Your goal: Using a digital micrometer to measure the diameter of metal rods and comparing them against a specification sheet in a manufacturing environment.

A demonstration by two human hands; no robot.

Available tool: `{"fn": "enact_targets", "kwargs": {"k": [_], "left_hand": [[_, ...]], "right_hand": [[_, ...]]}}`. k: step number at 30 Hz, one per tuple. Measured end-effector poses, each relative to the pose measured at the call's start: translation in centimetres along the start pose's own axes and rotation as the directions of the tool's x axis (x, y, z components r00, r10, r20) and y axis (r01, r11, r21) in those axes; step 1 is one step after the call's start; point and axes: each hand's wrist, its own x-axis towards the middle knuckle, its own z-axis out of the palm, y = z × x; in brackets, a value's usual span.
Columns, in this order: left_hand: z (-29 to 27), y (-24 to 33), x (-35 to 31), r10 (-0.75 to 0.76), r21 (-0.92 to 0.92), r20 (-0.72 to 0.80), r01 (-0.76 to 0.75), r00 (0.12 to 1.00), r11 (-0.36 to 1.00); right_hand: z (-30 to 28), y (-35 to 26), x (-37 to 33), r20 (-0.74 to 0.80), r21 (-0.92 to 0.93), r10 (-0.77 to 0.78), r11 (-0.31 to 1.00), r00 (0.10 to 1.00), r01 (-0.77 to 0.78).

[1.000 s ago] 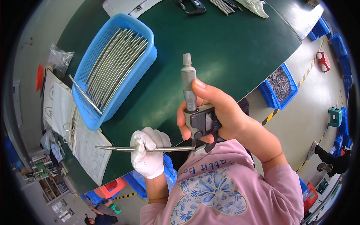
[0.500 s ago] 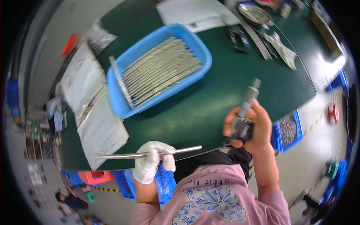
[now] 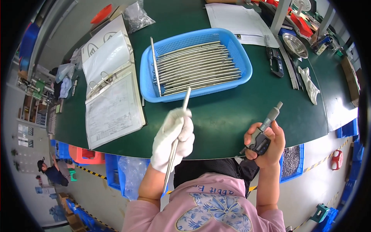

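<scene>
My left hand [image 3: 174, 137], in a white glove, is closed around a thin metal rod [image 3: 171, 161]. The rod slants, its upper end near the front rim of the blue basket and its lower end over my forearm. Bare, my right hand [image 3: 270, 145] grips a micrometer [image 3: 261, 141] with a grey barrel pointing up and a dark display body. The light blue plastic basket [image 3: 145, 81] holds several similar metal rods [image 3: 197, 65] lying side by side. One more rod [image 3: 155, 65] stands across the basket's left end, its tip above the rim.
An open ring binder [image 3: 114, 108] with drawings lies left of the basket. Toward the right are a digital caliper [image 3: 275, 63], long thin strips [image 3: 290, 65], a metal bowl [image 3: 294, 44] and a white glove [image 3: 309, 85]. Papers [image 3: 239, 23] lie at the back of the green table [image 3: 216, 127].
My left hand has turned the rod from nearly level to steeply slanted and raised it toward the basket. My right hand still holds the micrometer. The whole view has rotated.
</scene>
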Motion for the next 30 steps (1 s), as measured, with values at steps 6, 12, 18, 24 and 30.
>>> {"fn": "enact_targets", "kwargs": {"k": [6, 12, 18, 24, 30], "left_hand": [[1.8, 0.1, 0.8, 0.3, 0.497, -0.125, -0.202, 0.946, 0.844], [1.6, -1.5, 0.9, 0.062, 0.242, -0.189, -0.015, 0.98, 0.97], [2.0, -3.8, 0.3, 0.119, 0.198, -0.166, -0.086, 0.979, 0.976], [1.1, -5.0, 0.1, 0.085, 0.158, -0.117, -0.066, 0.989, 0.985], [0.9, -5.3, 0.0, 0.065, 0.169, -0.096, -0.048, 0.993, 0.984]], "right_hand": [[-0.1, 0.4, -0.4, 0.046, 0.009, -0.006, 1.0, 0.999, 0.006], [0.2, 1.4, -0.4, 0.03, 0.018, 0.009, 1.0, 1.0, -0.01], [0.4, 1.6, 0.1, 0.134, 0.124, 0.063, 0.989, 0.989, -0.08], [0.7, 1.6, 0.3, 0.157, 0.179, 0.071, 0.979, 0.985, -0.099], [0.8, 1.3, 0.2, 0.162, 0.135, 0.102, 0.983, 0.981, -0.125]]}}
